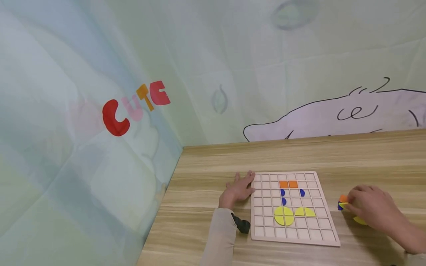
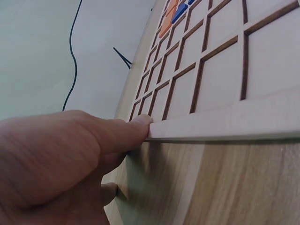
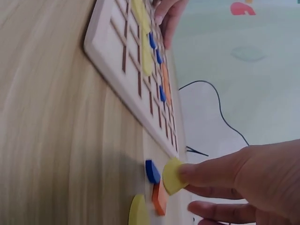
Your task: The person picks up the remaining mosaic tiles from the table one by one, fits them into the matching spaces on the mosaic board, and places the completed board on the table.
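Observation:
My right hand [image 1: 376, 205] pinches a yellow quarter-circle piece [image 3: 172, 176] between thumb and fingers, right of the board. Close below it on the table lie a blue curved piece [image 3: 152, 172], an orange piece [image 3: 159, 199] and another yellow piece [image 3: 138, 213]. A pale wooden grid board [image 1: 301, 233] lies at the middle. With fingers spread, my left hand [image 1: 237, 190] rests at its left edge, fingertips touching the rim. The board carries two orange squares [image 1: 288, 184], several small blue pieces [image 1: 302, 193], a yellow circle of quarters [image 1: 284, 216] and two yellow quarters [image 1: 305, 211] beside it.
The wood-grain table [image 1: 213, 162] meets a printed cloth backdrop [image 1: 213, 74] at its back and left. Red, pink and orange letters [image 1: 114, 118] show on the left cloth. A dark strap piece [image 1: 242, 224] hangs at the left wrist, beside the board.

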The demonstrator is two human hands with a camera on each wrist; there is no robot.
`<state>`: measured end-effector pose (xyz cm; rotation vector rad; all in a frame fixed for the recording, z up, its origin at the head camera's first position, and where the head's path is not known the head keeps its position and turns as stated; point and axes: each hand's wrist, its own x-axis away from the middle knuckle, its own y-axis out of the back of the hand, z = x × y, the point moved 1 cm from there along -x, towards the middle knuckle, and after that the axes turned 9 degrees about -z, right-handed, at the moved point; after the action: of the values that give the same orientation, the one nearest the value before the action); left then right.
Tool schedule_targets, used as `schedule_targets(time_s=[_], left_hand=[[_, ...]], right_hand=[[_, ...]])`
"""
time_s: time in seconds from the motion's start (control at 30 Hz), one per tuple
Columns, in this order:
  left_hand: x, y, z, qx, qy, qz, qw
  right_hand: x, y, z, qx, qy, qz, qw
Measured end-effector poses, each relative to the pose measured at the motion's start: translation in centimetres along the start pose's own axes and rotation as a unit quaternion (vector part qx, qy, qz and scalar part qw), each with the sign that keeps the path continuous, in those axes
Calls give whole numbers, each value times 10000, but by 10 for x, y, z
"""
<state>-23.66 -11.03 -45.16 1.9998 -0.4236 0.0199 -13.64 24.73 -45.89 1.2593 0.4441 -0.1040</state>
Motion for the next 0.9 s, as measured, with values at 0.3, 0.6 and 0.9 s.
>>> schedule_targets(time_s=[0.3, 0.6, 0.9], left_hand=[[0, 0, 1, 40, 14, -17, 10000], [-1, 0, 2, 2, -8, -21, 10000], [0, 0, 1, -68, -46, -16, 10000]], right_hand=[[-6, -2, 16, -416, 451, -1054, 9925], [-10, -7, 42, -1010, 213, -871, 9908], [-7, -18, 74, -1620, -223, -201, 9863]])
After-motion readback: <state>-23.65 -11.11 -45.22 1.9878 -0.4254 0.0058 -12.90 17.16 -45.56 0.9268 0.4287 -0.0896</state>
